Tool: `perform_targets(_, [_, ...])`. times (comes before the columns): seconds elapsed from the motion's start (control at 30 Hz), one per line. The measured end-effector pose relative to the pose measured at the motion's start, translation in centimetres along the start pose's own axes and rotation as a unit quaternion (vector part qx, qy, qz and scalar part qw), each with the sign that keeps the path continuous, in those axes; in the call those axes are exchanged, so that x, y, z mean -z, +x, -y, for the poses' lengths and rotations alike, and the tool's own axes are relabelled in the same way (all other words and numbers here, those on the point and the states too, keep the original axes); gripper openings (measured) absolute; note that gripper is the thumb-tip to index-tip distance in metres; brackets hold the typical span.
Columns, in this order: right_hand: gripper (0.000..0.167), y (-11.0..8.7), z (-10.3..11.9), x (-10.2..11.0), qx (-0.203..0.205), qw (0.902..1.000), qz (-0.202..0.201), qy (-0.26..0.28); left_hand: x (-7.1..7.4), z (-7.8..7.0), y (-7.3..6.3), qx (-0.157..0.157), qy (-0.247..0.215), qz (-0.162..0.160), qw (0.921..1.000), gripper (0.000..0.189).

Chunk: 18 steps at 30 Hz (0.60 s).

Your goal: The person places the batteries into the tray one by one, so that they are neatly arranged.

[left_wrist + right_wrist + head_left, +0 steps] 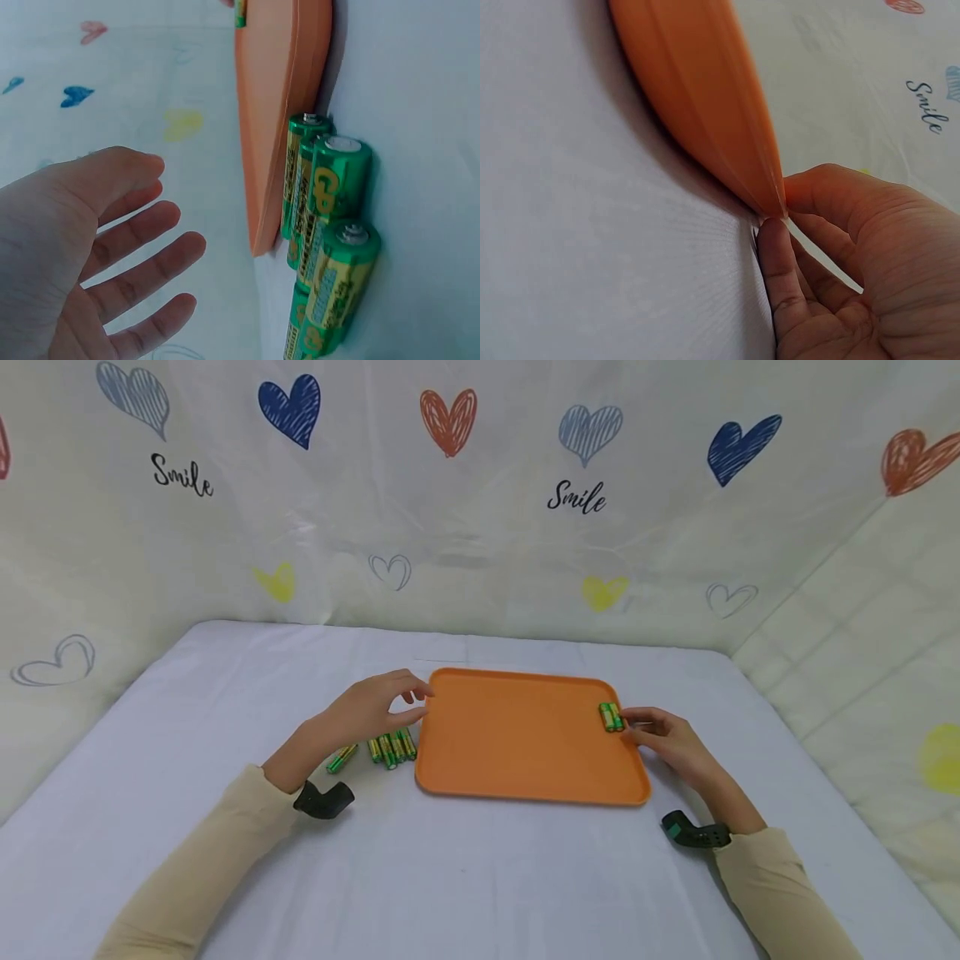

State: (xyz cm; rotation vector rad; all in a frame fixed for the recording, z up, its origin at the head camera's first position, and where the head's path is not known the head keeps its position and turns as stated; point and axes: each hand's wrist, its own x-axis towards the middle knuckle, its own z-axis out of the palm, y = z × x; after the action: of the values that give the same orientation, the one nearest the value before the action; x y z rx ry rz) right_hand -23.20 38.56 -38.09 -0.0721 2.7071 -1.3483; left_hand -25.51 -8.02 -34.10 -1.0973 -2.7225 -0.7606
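Note:
An orange tray (pixel 525 743) lies on the white-covered table. At its right edge my right hand (pixel 667 739) pinches the rim, with thumb and a fingertip at the tray's corner (pixel 727 142) in the right wrist view. Two green-and-gold batteries (pixel 611 717) lie side by side on the tray, close to those fingertips. My left hand (pixel 375 702) hovers at the tray's left edge, fingers apart and holding nothing. Below it, several more batteries (pixel 392 748) sit in a row against the tray's left side; in the left wrist view the batteries (pixel 341 187) carry GP lettering.
Farther left, another small bunch of batteries (pixel 342 758) lies at a slant on the cloth. White tablecloth (pixel 465 868) spreads in front of the tray. Behind stands a pale wall covering (pixel 480 527) printed with hearts. Each wrist wears a black camera mount (pixel 324 800).

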Motion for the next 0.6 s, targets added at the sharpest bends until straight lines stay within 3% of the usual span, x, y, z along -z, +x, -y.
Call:
perform_targets(0.27, [0.055, 0.0, 0.0, 0.0, -0.006, 1.0, 0.003, 0.006, 0.7, 1.8, -2.0, 0.06, -0.073, 0.023, 0.9953, 0.031])
perform_targets(0.37, [0.056, 0.0, 0.0, -0.1, -0.009, 0.9999, 0.002, 0.009, 1.0, 2.5, -2.5, 0.065, -0.081, 0.028, 0.9942, 0.031])
perform_targets(0.6, [0.054, -0.1, 0.1, -0.1, 0.002, 1.0, 0.0, 0.002, 2.5, 4.2, -3.3, 0.067, -0.083, -0.002, 0.9943, 0.031])
